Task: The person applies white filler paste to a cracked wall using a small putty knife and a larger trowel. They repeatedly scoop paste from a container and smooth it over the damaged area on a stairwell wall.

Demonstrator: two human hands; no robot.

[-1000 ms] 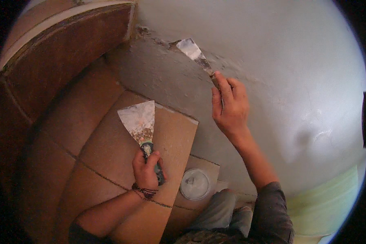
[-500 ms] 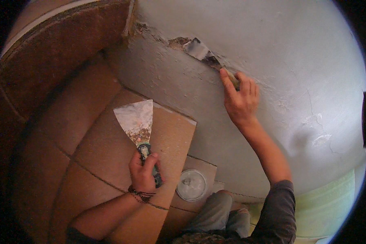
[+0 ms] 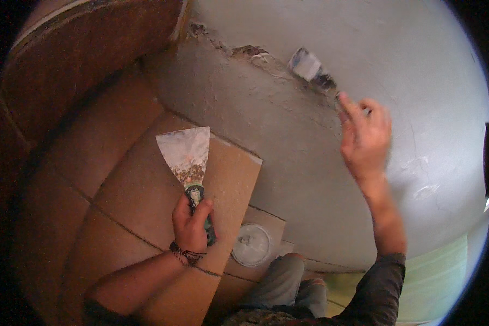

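My left hand (image 3: 193, 223) grips the dark green handle of a wide putty knife (image 3: 185, 155), whose blade is smeared with pale filler and brown grit and is held up over the tan tiled step. My right hand (image 3: 367, 130), blurred a little, holds a narrower putty knife (image 3: 307, 65) by its handle, with the blade at the grey plastered wall (image 3: 396, 65), just right of a rough, broken crack (image 3: 247, 52) that runs along it.
A round white bucket or lid (image 3: 251, 244) stands on a lower step beside the tan tiled step (image 3: 130, 190). Brown tiled risers (image 3: 92, 43) curve up at the upper left. My bent knee (image 3: 280, 271) shows below, and pale green material (image 3: 434, 282) lies at the lower right.
My right hand and its putty knife have moved rightward along the wall, away from the broken spot, uncovering it. My left hand has barely shifted.
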